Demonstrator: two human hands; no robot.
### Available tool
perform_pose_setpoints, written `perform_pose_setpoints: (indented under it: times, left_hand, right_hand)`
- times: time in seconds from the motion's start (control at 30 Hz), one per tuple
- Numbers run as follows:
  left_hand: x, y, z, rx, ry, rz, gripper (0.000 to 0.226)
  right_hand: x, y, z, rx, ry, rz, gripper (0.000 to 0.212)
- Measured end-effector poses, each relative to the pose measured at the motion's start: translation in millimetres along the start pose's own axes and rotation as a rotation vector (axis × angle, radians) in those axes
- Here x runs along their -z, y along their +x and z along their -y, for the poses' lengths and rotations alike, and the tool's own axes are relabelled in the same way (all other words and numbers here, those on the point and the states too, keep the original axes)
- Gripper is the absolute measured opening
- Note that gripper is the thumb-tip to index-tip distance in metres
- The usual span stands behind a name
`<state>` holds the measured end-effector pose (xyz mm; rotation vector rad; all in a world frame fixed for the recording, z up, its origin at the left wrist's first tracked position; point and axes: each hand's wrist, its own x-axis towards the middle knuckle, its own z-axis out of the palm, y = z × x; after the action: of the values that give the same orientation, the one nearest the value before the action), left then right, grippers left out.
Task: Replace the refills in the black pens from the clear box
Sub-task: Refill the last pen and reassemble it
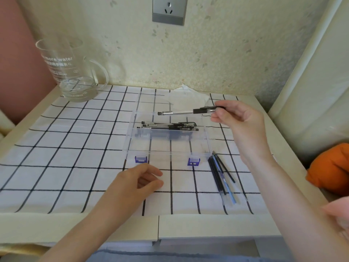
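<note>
Pinching black pen (186, 111) w/ right hand (238, 118) over clear box (170, 146), left hand (139, 181) loosely curled, empty

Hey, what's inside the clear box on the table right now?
The clear box holds a small pile of black pens lying toward its far end. Its near half shows only tablecloth. The pens overlap, so their exact count is unclear.

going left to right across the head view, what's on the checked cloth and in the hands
glass jug → left hand, empty → clear box of black pens → refills on the cloth → right hand, its grip on one black pen held above the box
</note>
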<state>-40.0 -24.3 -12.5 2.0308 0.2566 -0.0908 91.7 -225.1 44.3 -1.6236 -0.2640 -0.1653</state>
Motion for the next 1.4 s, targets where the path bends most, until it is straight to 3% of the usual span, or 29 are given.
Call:
perform_pose_setpoints:
  times: [0.17,0.47,0.8,1.17,1.4]
  left_hand:
    - [-3.1,-1.1,2.4,-0.078,0.122,0.017,0.013]
    - [-2.4,0.1,6.7,-0.102,0.139,0.024,0.015]
    - [-6.1,-0.9,4.9,-0.117,0.129,-0.024,0.014]
    - [-32.1,-3.0,-12.7,-0.15,-0.092,0.064,0.025]
    - [-44.3,-3.5,-15.6,-0.254,0.075,0.034,0.031]
  right_hand:
    - [-22.7,7.3,-17.3,0.021,-0.112,0.075,0.024]
    - [-38.0,11.3,-35.4,-0.021,-0.327,0.24,0.028]
    - [3.2,-10.2,-13.4,0.077,-0.715,0.154,0.019]
    - [72.6,-30.1,-28.5,-0.5,-1.173,0.198,0.031]
    - [45.6,-48.1,-18.2,-0.479,-1.016,0.359,0.021]
